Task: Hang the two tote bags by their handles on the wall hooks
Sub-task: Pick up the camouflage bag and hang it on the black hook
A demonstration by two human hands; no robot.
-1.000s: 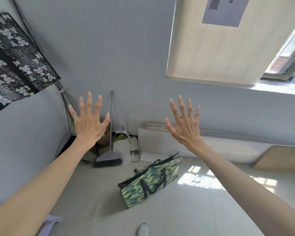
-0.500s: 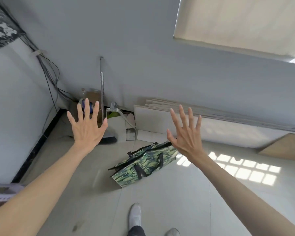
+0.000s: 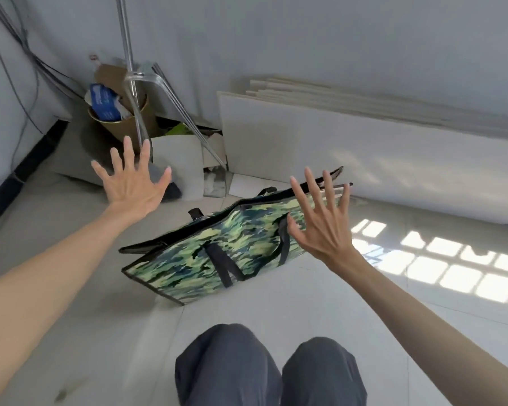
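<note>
A green camouflage tote bag (image 3: 217, 253) with black trim and black handles stands on the pale tiled floor, in the middle of the view. My left hand (image 3: 132, 186) hovers above and to the left of the bag, fingers spread, holding nothing. Over the bag's right end is my right hand (image 3: 323, 227), also spread and empty, not touching the bag. The second, black patterned bag and the wall hooks are out of view.
In the far left corner stand a brown bin (image 3: 123, 118) with rubbish, a metal broom handle (image 3: 129, 63) and a dustpan. Large white boards (image 3: 364, 136) lean on the back wall. Cables (image 3: 21, 54) run down the left wall. My knees (image 3: 270, 367) are at the bottom.
The view has tilted down toward the floor and closer to the camouflage bag. The black patterned bag has left the view. Both hands have dropped toward the bag, still spread.
</note>
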